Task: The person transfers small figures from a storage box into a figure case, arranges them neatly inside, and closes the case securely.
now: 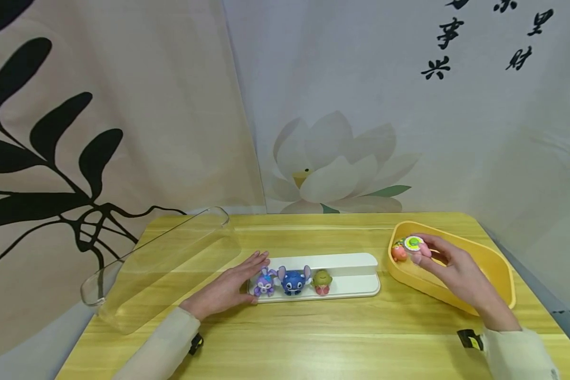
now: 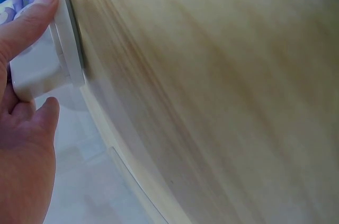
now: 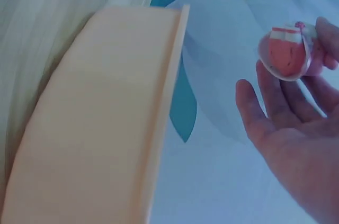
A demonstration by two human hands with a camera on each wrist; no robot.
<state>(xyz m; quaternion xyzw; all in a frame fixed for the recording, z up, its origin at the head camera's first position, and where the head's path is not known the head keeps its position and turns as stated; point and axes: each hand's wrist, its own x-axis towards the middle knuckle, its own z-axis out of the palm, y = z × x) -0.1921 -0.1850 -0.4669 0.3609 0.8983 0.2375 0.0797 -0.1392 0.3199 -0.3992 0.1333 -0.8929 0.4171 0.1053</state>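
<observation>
My right hand (image 1: 463,277) pinches a small pink figurine with a round yellow, white and green part (image 1: 414,243), held above the left end of a yellow tray (image 1: 494,266). The right wrist view shows the figurine's pink and white side (image 3: 288,52). An orange-red figurine (image 1: 399,253) is in the tray. My left hand (image 1: 228,289) holds the left end of a white two-step display stand (image 1: 353,285), its thumb at the front edge. On the stand's lower step are a purple rabbit-like figurine (image 1: 264,283), a blue big-eared figurine (image 1: 293,281) and a green-and-pink figurine (image 1: 322,282).
A long clear plastic cover (image 1: 171,264) lies slantwise at the table's left, its far-left end reaching past the edge. Behind the wooden table (image 1: 342,338) hangs a printed cloth (image 1: 342,95) with a lotus and black characters.
</observation>
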